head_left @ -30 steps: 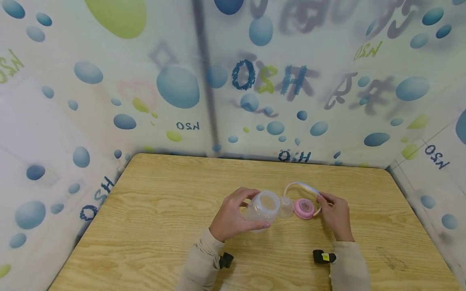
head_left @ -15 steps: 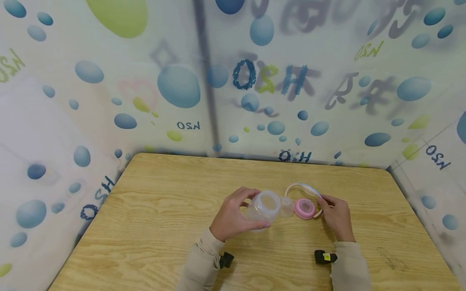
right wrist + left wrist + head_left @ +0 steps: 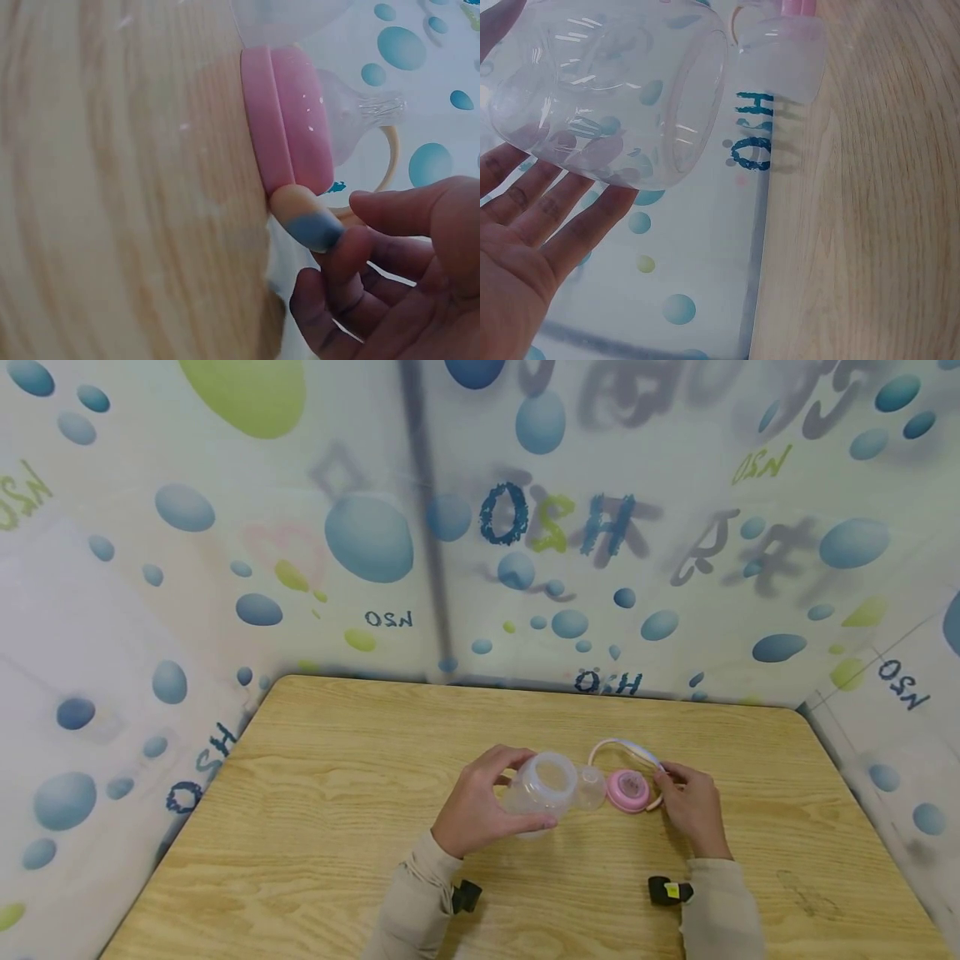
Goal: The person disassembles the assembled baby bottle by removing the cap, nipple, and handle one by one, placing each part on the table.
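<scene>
In the head view my left hand [image 3: 476, 802] grips a clear baby bottle [image 3: 528, 797] by its body, tilted with its open mouth up and to the right. The left wrist view shows several fingers [image 3: 592, 229] spread along the bottle's wall. My right hand [image 3: 693, 806] pinches one end of a thin curved handle [image 3: 633, 747], beige with a blue part. A pink collar [image 3: 628, 791] with a clear teat [image 3: 341, 120] pointing up lies on the table, close beside the handle. Between bottle and collar stands a clear cap [image 3: 591, 789].
The wood-grain table [image 3: 360, 793] has rounded far corners. Behind and beside it hangs a white sheet [image 3: 480, 593] printed with blue and green drops. Black straps [image 3: 667, 891] show at both wrists.
</scene>
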A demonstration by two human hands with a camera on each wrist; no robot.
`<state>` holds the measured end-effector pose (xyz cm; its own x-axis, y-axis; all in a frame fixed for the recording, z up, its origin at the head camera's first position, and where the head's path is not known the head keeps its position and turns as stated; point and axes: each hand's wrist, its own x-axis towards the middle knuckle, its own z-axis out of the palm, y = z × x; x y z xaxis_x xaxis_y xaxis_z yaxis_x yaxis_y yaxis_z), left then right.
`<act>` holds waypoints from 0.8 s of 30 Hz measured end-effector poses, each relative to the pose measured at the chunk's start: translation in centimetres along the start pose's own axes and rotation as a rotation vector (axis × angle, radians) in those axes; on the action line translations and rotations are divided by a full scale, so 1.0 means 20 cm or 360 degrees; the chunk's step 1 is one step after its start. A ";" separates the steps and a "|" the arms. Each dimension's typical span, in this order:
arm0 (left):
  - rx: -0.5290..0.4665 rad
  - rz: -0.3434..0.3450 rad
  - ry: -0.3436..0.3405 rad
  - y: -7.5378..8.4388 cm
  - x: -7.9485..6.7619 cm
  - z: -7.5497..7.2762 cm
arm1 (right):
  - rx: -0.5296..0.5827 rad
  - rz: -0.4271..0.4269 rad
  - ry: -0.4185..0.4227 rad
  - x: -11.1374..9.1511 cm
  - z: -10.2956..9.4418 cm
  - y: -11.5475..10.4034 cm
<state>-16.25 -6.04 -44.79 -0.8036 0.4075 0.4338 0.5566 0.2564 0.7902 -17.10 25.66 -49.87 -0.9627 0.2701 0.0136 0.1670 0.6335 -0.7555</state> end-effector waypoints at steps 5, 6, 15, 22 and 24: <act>-0.0014 -0.0008 -0.0001 0.00 0.00 0.00 | -0.0041 -0.0005 -0.0006 0.00 0.00 0.00; -0.0018 -0.0012 -0.0001 0.00 0.00 0.00 | -0.0045 0.0001 -0.0012 0.00 0.00 0.00; 0.0009 0.0001 0.0016 0.00 0.01 0.00 | -0.0090 -0.0113 0.0135 -0.05 -0.08 -0.11; 0.0005 0.0032 0.0041 0.00 0.01 0.00 | 0.0352 -0.0534 0.0027 -0.13 -0.04 -0.33; -0.0010 0.0039 0.0048 0.00 0.01 0.01 | 0.0493 -0.0654 -0.0097 -0.15 -0.02 -0.37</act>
<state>-16.37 -5.89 -44.78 -0.7960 0.3867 0.4658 0.5748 0.2414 0.7819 -15.34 20.39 -44.00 -0.9478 -0.0046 0.3188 -0.2895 0.4315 -0.8544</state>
